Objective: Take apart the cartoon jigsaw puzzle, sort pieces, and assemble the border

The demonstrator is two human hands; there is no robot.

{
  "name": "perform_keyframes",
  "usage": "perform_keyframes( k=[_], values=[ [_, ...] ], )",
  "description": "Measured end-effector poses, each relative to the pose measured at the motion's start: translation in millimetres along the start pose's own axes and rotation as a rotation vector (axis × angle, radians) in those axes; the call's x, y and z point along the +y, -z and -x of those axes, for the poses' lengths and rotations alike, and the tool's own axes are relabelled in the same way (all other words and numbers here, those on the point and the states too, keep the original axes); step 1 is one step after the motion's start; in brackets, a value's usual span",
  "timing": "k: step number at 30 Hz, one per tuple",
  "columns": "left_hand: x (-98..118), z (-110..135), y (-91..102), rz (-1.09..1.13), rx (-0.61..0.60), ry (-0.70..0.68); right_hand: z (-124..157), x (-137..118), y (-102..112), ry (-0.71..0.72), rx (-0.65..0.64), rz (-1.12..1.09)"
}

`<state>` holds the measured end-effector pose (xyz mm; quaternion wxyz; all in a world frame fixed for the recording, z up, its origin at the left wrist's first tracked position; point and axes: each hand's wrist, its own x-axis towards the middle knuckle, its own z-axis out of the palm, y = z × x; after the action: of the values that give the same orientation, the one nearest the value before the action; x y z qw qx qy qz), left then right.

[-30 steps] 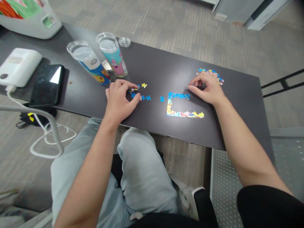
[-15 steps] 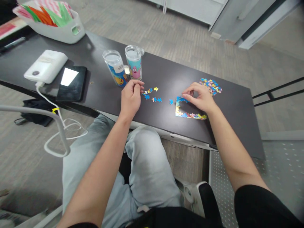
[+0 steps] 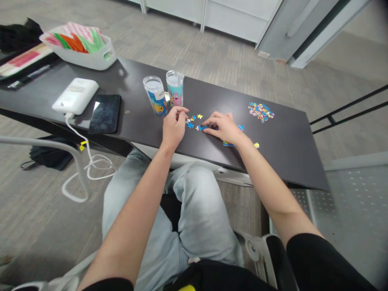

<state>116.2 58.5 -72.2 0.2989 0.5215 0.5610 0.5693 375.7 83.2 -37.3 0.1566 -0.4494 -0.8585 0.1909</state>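
Note:
My left hand rests on the dark table with its fingers curled in a pinch beside a few loose blue and yellow puzzle pieces. My right hand lies just right of them, fingertips pinched at a joined blue strip of pieces. This hand covers most of the partly built puzzle frame; only a blue corner and a yellow end piece show. A heap of mixed pieces sits further right.
Two clear puzzle tubes stand behind my left hand. A phone and a white power bank with a cable lie to the left, beyond them a white basket. My crossed legs are under the table.
My right hand has moved left from the frame's top edge to the blue strip near the loose pieces. My left hand stays put. The camera has pulled back and tilted up.

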Motion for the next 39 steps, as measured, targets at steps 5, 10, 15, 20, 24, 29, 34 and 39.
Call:
perform_keyframes(
  k=[5,10,15,20,24,29,34,39],
  values=[
    [3,-1,0.7,0.034,0.043,0.009,-5,-6,-1,-0.044,0.003,-0.041],
    [8,-2,1.4,0.085,0.067,0.031,-4,-11,0,-0.052,0.020,-0.067],
    [11,-2,2.5,0.091,0.074,0.031,-19,-24,-2,0.001,-0.009,-0.048],
    [13,-1,3.2,0.122,0.097,0.041,-38,-37,-4,0.001,-0.019,-0.011],
    [16,1,2.9,0.150,0.101,0.046,-47,-44,-5,0.044,-0.078,0.031],
    [16,3,2.2,0.127,0.099,0.024,-42,-37,0,0.086,-0.103,0.061],
    [13,4,1.0,0.107,0.085,0.002,-31,-17,11,0.029,-0.059,0.029],
    [12,2,0.8,0.095,0.081,-0.017,-42,-7,16,0.057,-0.111,0.074]
  ],
)
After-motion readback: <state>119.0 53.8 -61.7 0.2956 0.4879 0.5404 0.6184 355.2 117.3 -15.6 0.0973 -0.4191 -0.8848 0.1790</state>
